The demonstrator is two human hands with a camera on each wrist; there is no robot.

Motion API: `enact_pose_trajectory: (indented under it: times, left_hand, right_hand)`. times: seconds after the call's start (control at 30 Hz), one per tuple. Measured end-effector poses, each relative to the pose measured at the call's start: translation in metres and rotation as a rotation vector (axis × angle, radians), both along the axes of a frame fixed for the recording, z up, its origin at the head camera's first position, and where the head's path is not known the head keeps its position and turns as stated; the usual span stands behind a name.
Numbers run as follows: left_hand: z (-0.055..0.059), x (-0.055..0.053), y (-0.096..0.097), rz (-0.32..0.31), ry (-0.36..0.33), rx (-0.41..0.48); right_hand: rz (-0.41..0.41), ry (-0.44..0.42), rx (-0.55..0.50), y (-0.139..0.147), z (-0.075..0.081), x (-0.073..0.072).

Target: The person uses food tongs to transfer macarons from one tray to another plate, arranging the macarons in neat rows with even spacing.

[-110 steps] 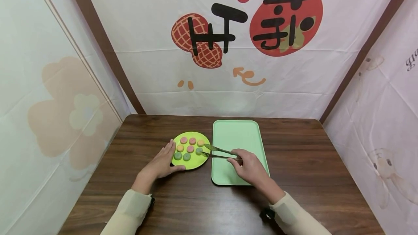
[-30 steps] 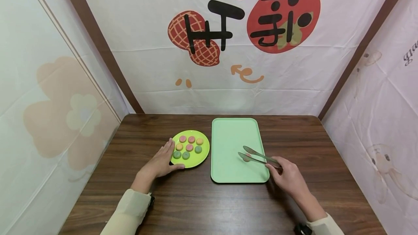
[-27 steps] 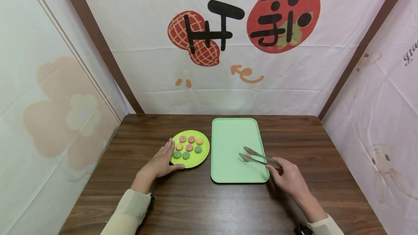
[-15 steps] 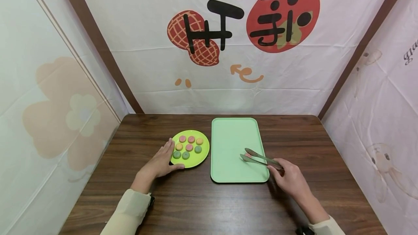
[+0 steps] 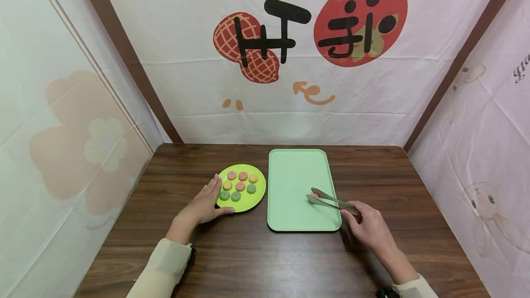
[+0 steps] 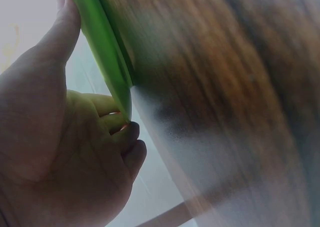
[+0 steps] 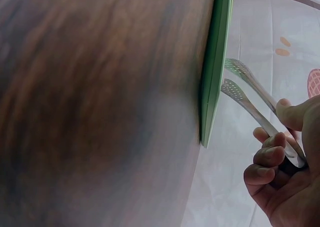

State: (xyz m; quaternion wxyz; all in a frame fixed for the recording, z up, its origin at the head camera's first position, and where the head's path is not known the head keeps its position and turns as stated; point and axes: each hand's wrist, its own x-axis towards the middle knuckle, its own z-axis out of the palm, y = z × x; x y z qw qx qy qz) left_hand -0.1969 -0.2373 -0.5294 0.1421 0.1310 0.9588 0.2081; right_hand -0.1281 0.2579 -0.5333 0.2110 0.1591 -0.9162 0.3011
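My left hand (image 5: pixel 203 203) rests at the left side of a lime-green plate (image 5: pixel 250 203), its fingers extended along the edge and thumb at the front rim. In the left wrist view the fingertips meet the underside of the rim. Pink, yellow and green macarons (image 5: pixel 235 196) lie on the plate. With thumb and fingers my right hand (image 5: pixel 368 224) grips metal tongs (image 5: pixel 335 204) near their hinged end. The perforated tips stand apart over the mint-green tray (image 5: pixel 290 220). Between them shows a pink macaron (image 5: pixel 315 195), partly hidden; the tray's rim hides it in the right wrist view.
The tray lies just right of the plate, with a narrow strip of the dark wooden table (image 5: pixel 285 261) between them. A printed white cloth (image 5: pixel 248 128) hangs behind the table, with similar cloths on both sides.
The tongs and right hand have moved right from over the plate to the tray, where the pink macaron now shows. In the last second they shift slightly rightward. The left hand stays put.
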Motion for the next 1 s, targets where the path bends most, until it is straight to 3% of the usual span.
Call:
enact_pose_trajectory:
  times: [0.5, 1.0]
  left_hand:
    - [-0.004, -0.002, -0.001, -0.006, 0.008, -0.006]
    - [-0.005, -0.003, -0.002, -0.004, 0.005, -0.007]
  right_hand:
    - [0.005, 0.012, 0.025, -0.001, 0.001, -0.001]
    - [0.069, -0.002, -0.009, -0.013, 0.004, -0.009]
